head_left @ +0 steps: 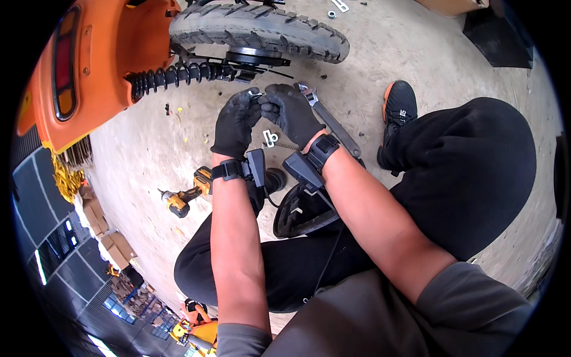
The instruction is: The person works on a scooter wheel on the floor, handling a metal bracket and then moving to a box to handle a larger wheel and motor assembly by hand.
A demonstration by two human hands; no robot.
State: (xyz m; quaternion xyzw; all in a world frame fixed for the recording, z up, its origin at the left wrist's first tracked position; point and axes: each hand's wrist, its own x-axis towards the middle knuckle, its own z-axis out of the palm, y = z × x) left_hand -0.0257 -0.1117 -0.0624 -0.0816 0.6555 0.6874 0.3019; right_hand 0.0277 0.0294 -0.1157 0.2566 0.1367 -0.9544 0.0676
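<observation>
My left hand and my right hand, both in black gloves, meet with bent fingers around a small metal piece, too small to name exactly. They are just in front of a tire with a hub and a coil spring shock beside an orange body panel. An adjustable wrench lies by my right hand. A small silver bracket and a thin spring lie between my wrists. Black devices are strapped to both wrists.
A yellow and black power drill lies left of my forearms. A black hollow part lies between my legs. My shoe is at right. Small hardware lies beyond the tire. Cardboard boxes stand at far left, a dark panel at upper right.
</observation>
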